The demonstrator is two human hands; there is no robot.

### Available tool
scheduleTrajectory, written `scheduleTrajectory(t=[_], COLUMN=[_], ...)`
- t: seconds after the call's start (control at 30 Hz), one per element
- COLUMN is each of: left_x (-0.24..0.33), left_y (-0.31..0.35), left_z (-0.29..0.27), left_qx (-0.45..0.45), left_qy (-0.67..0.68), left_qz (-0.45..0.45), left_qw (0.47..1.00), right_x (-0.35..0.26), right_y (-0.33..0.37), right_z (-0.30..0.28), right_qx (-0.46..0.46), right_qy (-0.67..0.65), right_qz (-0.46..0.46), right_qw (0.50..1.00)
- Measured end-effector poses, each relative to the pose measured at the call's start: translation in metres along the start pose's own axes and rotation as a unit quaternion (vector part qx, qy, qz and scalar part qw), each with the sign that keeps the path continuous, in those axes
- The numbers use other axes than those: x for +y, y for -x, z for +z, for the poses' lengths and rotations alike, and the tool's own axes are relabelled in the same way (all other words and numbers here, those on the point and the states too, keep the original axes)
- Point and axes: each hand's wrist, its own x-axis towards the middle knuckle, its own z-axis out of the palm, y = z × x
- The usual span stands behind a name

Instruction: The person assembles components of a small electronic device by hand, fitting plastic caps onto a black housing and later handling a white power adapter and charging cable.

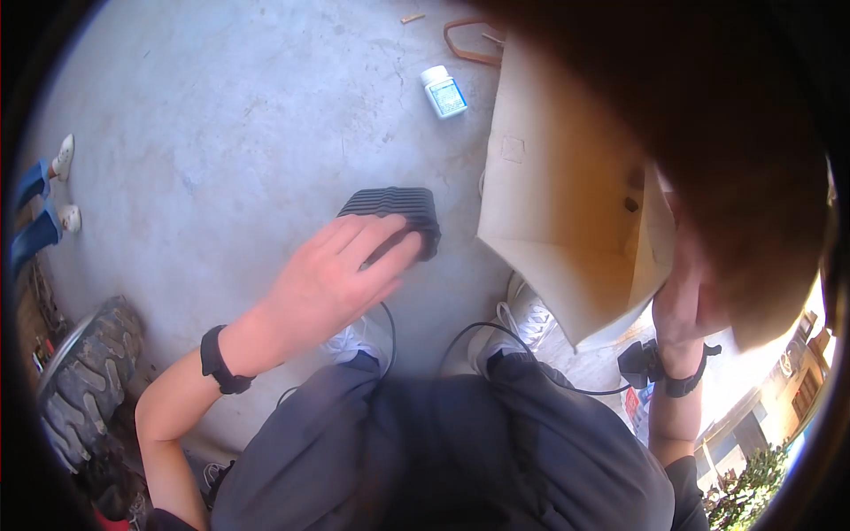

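Observation:
My left hand [341,261] reaches in from the lower left, its fingers bent over a black ribbed block [387,201]. The block's near part is hidden under the fingers, and its exact kind is not clear. At the right, an open cardboard box [567,159] is tilted so that its inside shows, with a small dark spot or piece in it. My right hand [686,301] grips the box's near right side, fingers partly hidden behind the cardboard. Beyond the block, a white bottle [445,93] with a blue label lies on the floor.
A brown loop-shaped piece [469,42] lies at the far side, half behind the box. Black cables [478,326] run near my white shoes [527,319]. A chunky tyre [88,380] stands at the left, and another person's legs [40,217] show beyond it. A plant [753,487] grows lower right.

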Motion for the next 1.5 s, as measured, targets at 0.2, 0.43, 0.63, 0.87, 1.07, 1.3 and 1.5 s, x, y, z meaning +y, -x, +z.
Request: scheduleTrajectory(t=[0.2, 0.43, 0.63, 0.87, 1.07, 1.3, 1.5], left_x=[0.013, 0.03, 0.024, 0.021, 0.002, 0.003, 0.007], left_y=[0.003, 0.008, -0.022, -0.063, -0.015, 0.02, 0.009], left_z=[-0.004, -0.028, -0.013, -0.004, -0.021, 0.001, 0.007], left_qx=[0.152, 0.204, 0.214, 0.215, 0.145, 0.155, 0.181], left_qy=[-0.012, -0.02, 0.1, 0.113, 0.042, 0.002, 0.016], left_qz=[0.044, 0.052, -0.01, 0.104, 0.03, -0.074, -0.066], left_qw=[0.987, 0.977, 0.972, 0.964, 0.988, 0.985, 0.981], right_x=[0.009, -0.011, 0.01, 0.017, 0.009, 0.006, 0.001], right_y=[0.005, -0.004, 0.006, 0.003, -0.001, -0.003, -0.002], right_z=[0.003, -0.012, 0.014, 0.018, 0.013, 0.019, 0.014], right_qx=[-0.027, -0.035, -0.013, -0.011, -0.037, -0.116, -0.139], right_qy=[-0.019, -0.014, -0.045, -0.076, 0.02, -0.004, -0.038], right_qz=[-0.119, -0.173, -0.165, -0.159, -0.21, -0.196, -0.128], right_qw=[0.992, 0.984, 0.985, 0.984, 0.977, 0.974, 0.981])
